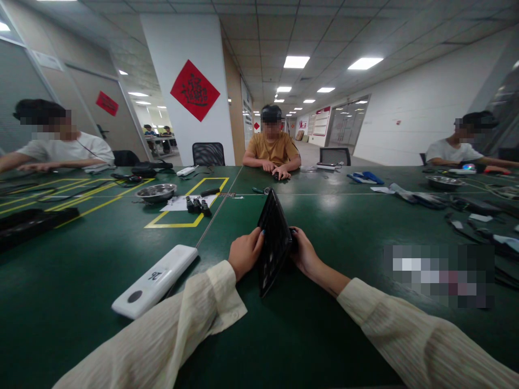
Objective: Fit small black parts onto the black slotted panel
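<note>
A thin black rectangular panel (pixel 272 243) stands tilted on its edge above the green table, narrow side toward me. Its left face looks sectioned, but the details are too dark to make out. My left hand (pixel 246 252) grips it from the left, thumb along that face. On the other side, my right hand (pixel 305 249) is closed around a dark part at its back; the panel hides some of those fingers. Left of my left forearm lies a white power bank (pixel 156 281) marked "26".
The green table (pixel 332 329) carries a metal bowl (pixel 156 192) and several small black parts (pixel 198 206) at the left. Cables, another metal bowl (pixel 445 182) and a blue item (pixel 365 178) lie right. Across sits a person (pixel 271 143); others sit at both sides.
</note>
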Motion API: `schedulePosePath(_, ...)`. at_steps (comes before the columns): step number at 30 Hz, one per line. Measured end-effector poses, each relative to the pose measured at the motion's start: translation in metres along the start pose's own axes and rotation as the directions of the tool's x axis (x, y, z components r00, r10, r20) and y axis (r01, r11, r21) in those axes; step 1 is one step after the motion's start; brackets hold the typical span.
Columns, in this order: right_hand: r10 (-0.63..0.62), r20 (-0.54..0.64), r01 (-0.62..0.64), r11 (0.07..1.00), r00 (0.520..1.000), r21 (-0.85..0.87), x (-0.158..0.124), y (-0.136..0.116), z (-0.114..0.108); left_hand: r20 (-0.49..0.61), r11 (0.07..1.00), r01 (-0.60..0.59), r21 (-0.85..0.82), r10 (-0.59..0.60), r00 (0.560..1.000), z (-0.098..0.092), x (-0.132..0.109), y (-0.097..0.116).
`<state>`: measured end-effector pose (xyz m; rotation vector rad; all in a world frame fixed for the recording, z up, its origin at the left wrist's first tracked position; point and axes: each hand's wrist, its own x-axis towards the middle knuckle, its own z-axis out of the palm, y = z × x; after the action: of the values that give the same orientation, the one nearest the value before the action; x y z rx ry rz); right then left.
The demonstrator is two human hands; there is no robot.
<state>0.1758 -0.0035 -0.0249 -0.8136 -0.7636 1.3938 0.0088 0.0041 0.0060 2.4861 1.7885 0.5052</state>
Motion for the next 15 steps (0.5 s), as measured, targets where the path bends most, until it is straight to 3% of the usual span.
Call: schedulePosePath(15, -0.010, 0.009, 0.010, 1.000, 1.000, 0.001, 0.0023, 0.0016, -0.0007, 0.038, 1.000, -0.016, -0.020, 0.016, 0.999, -0.0038, -0.0003, 0.0019)
